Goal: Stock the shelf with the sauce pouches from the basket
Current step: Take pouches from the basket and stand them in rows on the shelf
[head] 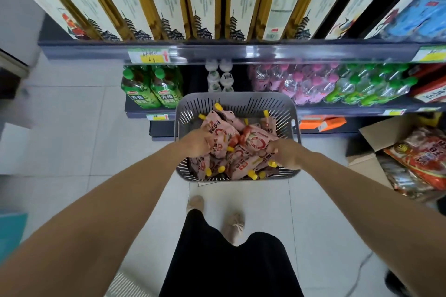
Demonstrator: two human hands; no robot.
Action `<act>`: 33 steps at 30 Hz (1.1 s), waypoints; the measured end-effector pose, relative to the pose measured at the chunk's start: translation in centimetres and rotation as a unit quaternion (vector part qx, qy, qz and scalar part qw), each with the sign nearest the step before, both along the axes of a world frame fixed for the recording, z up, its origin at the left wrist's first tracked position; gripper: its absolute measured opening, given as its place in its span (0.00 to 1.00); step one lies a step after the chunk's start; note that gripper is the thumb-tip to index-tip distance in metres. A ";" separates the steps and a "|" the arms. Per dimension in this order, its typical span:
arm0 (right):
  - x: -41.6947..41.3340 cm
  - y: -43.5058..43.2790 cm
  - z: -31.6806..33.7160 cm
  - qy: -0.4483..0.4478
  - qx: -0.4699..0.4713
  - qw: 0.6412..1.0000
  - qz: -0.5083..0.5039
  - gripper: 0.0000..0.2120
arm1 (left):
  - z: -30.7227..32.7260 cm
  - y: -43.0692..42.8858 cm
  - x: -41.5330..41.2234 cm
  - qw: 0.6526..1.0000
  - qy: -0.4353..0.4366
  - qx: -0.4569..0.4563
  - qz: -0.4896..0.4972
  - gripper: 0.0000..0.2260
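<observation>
A grey slatted basket (237, 101) stands on the floor in front of the shelves. It holds several pink sauce pouches (255, 141) with yellow caps, heaped loosely. Both my arms reach down into it. My left hand (196, 143) is closed around a pouch at the left of the heap. My right hand (287, 154) grips pouches at the right near the basket's front rim. The fingertips of both hands are hidden among the pouches.
Above, a shelf (241, 52) carries tall yellow bottles. Lower shelves hold green tea bottles (149, 87), small white bottles, and pink and green-capped water packs (337, 84). An open cardboard box (376, 135) of red packets sits on the floor at right. My feet stand behind the basket.
</observation>
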State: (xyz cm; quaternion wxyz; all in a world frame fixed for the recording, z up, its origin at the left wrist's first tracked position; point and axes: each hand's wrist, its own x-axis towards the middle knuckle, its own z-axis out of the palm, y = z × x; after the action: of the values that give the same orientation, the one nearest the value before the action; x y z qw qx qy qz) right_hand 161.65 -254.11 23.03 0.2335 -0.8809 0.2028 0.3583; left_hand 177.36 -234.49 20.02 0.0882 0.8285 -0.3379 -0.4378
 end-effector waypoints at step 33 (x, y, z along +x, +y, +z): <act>0.9 -0.7 -3.3 -0.054 -0.196 0.979 -0.026 0.13 | -3.5 1.6 1.7 0.993 -0.112 -0.035 0.031 0.09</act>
State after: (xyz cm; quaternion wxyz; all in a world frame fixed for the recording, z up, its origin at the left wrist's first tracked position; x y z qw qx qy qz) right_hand 162.55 -254.79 19.71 0.0764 -0.9222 0.2784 0.2574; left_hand 179.02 -232.91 16.47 0.0916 0.8788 -0.3351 -0.3272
